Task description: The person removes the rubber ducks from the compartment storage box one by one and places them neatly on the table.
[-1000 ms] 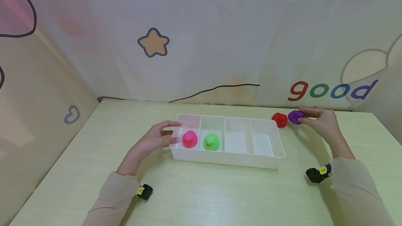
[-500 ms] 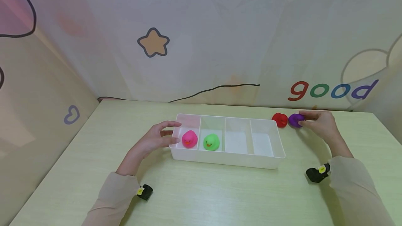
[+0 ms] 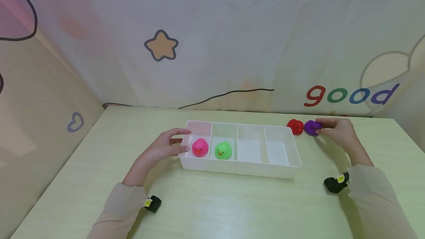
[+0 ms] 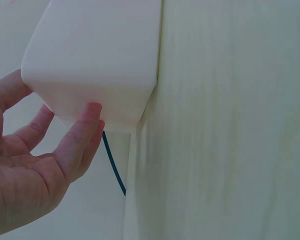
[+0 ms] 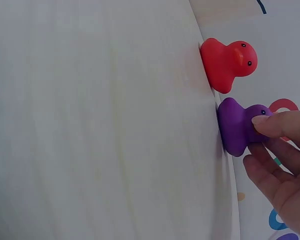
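Note:
A white divided box [image 3: 239,167] stands on the table. In it, a pink rubber duck [image 3: 200,147] sits in the leftmost compartment and a green rubber duck [image 3: 223,151] in the one beside it. My left hand [image 3: 166,145] holds the box's left end, with curved fingers against the end wall [image 4: 85,100] in the left wrist view. Behind the box's right end, my right hand [image 3: 340,132] pinches a purple rubber duck [image 3: 311,128] by its head. The right wrist view shows this purple duck [image 5: 233,127] with its base on the table, beside a red rubber duck [image 5: 225,65].
The pale wooden table [image 3: 232,205] ends at a printed backdrop [image 3: 216,47], close behind the red and purple ducks. The two right compartments [image 3: 277,150] of the box show bare white floors. A black wrist camera [image 3: 336,184] sits at the right cuff.
The purple duck has come down slightly onto the table beside the red one, with my right hand lowering it. My left hand and the box look unmoved.

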`<state>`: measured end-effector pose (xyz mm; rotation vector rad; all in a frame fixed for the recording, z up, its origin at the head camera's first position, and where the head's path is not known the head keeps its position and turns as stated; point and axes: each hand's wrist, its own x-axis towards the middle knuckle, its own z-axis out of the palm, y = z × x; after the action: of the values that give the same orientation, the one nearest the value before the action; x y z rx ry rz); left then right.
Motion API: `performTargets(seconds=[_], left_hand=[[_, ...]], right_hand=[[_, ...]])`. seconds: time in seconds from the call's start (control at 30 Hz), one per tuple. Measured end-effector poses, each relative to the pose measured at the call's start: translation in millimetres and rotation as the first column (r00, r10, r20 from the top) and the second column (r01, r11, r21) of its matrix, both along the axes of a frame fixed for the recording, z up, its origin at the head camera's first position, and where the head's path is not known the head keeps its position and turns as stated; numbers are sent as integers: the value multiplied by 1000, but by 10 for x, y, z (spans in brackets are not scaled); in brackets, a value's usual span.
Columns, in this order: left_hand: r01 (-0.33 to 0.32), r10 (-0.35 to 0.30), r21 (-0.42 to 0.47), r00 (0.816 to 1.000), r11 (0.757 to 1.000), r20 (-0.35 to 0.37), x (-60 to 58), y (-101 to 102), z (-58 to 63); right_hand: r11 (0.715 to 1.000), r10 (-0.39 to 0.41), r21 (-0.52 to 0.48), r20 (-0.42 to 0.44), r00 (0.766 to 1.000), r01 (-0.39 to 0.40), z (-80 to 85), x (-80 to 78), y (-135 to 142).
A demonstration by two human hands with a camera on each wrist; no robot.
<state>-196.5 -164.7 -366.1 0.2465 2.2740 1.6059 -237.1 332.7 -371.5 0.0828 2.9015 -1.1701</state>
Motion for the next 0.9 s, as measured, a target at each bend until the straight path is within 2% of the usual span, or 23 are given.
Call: performTargets(seconds=[0.23,0.4,0.57,0.9], left_hand=[[-7,7,3,1000,1000,8,-1,-1,-5],[-7,7,2,1000,1000,7,-4,1,-4],[-2,2,1,1000,1000,1,-6,2,-6],[4,-4,12,1000,1000,4,-1,-4,0]], right_hand=[[1000,21,4,10,1000,-21,15,20,9],[999,41,31,-47,998,-40,83,59,-7],[999,51,12,-110,993,-50,141,89,-47],[997,43,-56,-143,989,-52,247,201,-283]])
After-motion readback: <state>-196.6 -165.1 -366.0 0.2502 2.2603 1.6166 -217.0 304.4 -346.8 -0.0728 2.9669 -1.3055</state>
